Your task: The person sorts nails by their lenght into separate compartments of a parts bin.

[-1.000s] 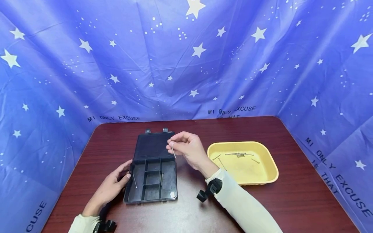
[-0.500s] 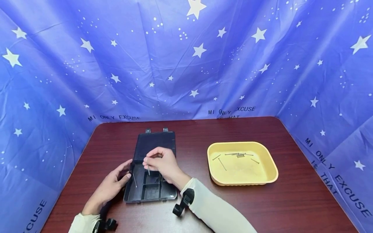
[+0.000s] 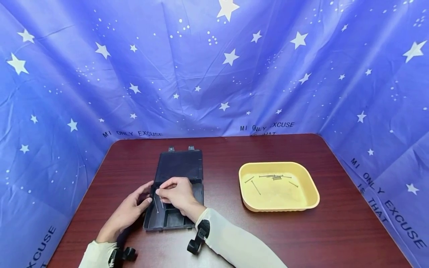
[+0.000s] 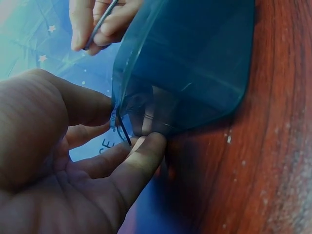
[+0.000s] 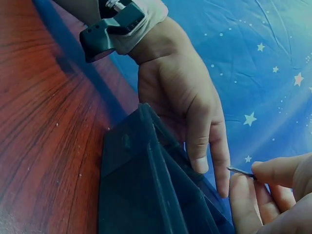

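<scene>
A black compartment box [image 3: 174, 219] lies with its lid [image 3: 179, 163] folded back. My left hand [image 3: 125, 216] holds the box's left edge, its thumb and fingertips at the rim. Over the left compartment, my right hand [image 3: 179, 193] pinches a nail [image 3: 162, 202] between thumb and fingertips. The nail tilts downward in the head view, and its thin metal shaft also shows in the left wrist view. Another nail [image 3: 155, 204] lies in the long left compartment. The right hand and forearm hide much of the middle and right compartments.
A yellow basin [image 3: 279, 204] with several loose nails [image 3: 275, 177] stands to the right of the box on the brown wooden table [image 3: 221, 160]. Blue star-patterned cloth [image 3: 187, 67] hangs behind the table and along both sides.
My right hand has moved left with the nail, from beside the lid to over the left compartment, and lower. The left hand has kept its place at the box.
</scene>
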{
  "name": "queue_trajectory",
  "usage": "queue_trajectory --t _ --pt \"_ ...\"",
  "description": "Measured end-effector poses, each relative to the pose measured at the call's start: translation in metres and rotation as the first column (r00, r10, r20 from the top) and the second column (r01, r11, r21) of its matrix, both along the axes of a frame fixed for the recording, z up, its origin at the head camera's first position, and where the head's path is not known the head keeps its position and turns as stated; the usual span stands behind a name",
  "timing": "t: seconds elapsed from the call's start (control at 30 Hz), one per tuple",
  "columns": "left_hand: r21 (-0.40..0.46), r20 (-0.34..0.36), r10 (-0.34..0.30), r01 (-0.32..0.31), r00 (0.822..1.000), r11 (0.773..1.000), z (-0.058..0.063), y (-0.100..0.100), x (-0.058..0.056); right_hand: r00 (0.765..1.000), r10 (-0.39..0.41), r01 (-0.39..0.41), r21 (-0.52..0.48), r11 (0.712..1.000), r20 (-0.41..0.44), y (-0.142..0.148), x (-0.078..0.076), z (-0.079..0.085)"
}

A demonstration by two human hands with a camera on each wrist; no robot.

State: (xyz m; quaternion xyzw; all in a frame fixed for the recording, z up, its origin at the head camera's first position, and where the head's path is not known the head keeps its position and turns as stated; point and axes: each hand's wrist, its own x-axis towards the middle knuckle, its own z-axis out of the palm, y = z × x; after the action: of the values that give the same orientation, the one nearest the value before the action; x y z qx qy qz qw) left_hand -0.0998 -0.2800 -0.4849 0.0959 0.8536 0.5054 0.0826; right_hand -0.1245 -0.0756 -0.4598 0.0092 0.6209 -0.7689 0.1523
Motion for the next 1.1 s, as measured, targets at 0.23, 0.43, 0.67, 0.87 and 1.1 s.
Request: queue_trajectory --t 0.23,0.43,0.67,0.87,1.1 --pt "0.020 0.008 -0.007 0.006 1.000 1.000 0.000 -0.001 -0.002 1.000 -0.015 0.014 0.018 1.000 0.015 0.000 -0.002 -0.001" --pt "0.034 0.023 -0.004 0.004 1.000 0.999 0.000 -0.001 -0.003 1.000 0.006 -0.006 -0.015 1.000 0.030 0.003 -0.004 -0.001" --pt "0.040 0.043 0.009 -0.010 0.999 0.999 -0.003 -0.001 -0.003 1.000 0.030 -0.030 -0.027 0.999 0.005 0.010 -0.004 0.000" --pt "0.045 0.068 0.027 -0.031 0.997 0.999 -0.002 0.000 -0.002 0.996 0.072 -0.072 -0.016 0.997 -0.047 0.029 -0.003 0.010" --pt "0.032 0.096 0.055 -0.058 0.994 0.998 0.000 0.003 0.002 0.982 0.105 -0.101 0.032 0.994 -0.155 0.070 0.001 0.026"
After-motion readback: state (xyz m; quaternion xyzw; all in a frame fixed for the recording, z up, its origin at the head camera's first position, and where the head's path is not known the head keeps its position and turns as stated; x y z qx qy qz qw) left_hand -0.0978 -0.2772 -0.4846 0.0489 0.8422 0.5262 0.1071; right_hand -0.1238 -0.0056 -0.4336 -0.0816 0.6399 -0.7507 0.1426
